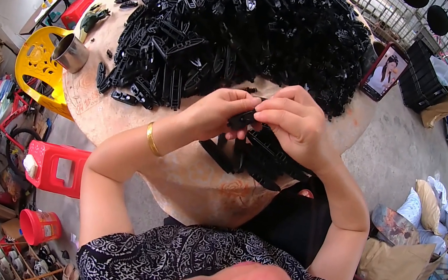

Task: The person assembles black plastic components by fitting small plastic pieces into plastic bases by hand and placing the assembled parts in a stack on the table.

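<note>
Near the table's front edge, my left hand (pixel 224 113) grips a small black plastic part (pixel 241 120). The fingertips of my right hand (pixel 296 121) pinch at the same part's upper end; what exactly they hold there is too small to make out. Below both hands, several longer black plastic pieces (pixel 250 160) lie by the near edge. A large heap of black plastic parts (pixel 243 29), many long and slotted, covers most of the round table (pixel 118 127) beyond my hands.
A metal cup (pixel 71 53) stands at the table's left edge, by a yellow chair (pixel 39 65). A phone (pixel 385 72) leans upright at the right edge. On the floor at left are a red stool (pixel 56 168) and a red bucket (pixel 40 226). Bags (pixel 397 260) are piled at right.
</note>
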Demonstrator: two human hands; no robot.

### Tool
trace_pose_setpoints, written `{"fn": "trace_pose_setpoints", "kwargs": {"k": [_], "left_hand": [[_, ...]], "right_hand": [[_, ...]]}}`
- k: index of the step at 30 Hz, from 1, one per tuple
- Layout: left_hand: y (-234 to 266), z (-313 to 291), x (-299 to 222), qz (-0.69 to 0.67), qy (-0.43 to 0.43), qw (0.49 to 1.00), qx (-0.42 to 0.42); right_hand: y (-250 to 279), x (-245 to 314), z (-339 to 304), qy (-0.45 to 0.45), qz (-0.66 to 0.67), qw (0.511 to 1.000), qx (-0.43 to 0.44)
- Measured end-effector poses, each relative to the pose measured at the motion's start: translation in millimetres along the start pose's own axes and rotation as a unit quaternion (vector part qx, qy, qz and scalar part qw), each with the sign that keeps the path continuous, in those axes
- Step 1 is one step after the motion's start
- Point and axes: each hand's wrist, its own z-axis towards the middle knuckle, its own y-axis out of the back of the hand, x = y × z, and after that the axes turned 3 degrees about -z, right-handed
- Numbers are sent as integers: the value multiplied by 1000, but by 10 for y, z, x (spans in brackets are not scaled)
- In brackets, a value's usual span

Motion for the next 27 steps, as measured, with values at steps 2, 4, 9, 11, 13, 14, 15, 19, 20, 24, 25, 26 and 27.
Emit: {"fn": "trace_pose_setpoints", "kwargs": {"k": [2, 4, 9, 11, 13, 14, 15, 19, 20, 24, 25, 26, 27], "left_hand": [[10, -22, -42, 23, 16, 1000, -10], [44, -39, -97, 70, 23, 997, 0], [-24, -69, -170, 108, 6, 994, -8], [-16, -94, -169, 186, -27, 982, 15], [-5, -73, -18, 269, -182, 946, -3], [-86, -115, -44, 370, -217, 903, -36], [-162, -154, -77, 465, -249, 846, -70], [-201, -139, 20, 495, -301, 811, -81], [-190, -144, 29, 494, -301, 812, -82], [-253, -168, 74, 534, -317, 782, -52], [-247, -156, 144, 577, -312, 754, -35], [-277, -158, 152, 587, -323, 742, -11], [-299, -159, 152, 597, -333, 730, 13]], "right_hand": [[2, 8, -8, 6, -10, 1000, 8], [5, 13, -8, 20, -51, 998, 9], [32, -55, -25, 49, -102, 993, 13], [21, -41, -21, 52, -102, 993, 20], [-15, 49, 11, -115, -19, 993, -2], [-10, 17, -45, -179, 26, 983, 15], [24, 11, -70, -180, 25, 983, 15], [92, 28, -91, -235, 37, 968, 75], [89, 22, -96, -226, 24, 970, 83], [198, -201, -81, -285, 197, 928, 139], [207, -276, -64, -338, 295, 887, 109], [222, -349, -24, -344, 225, 905, 107], [233, -420, 20, -347, 155, 919, 103]]}}
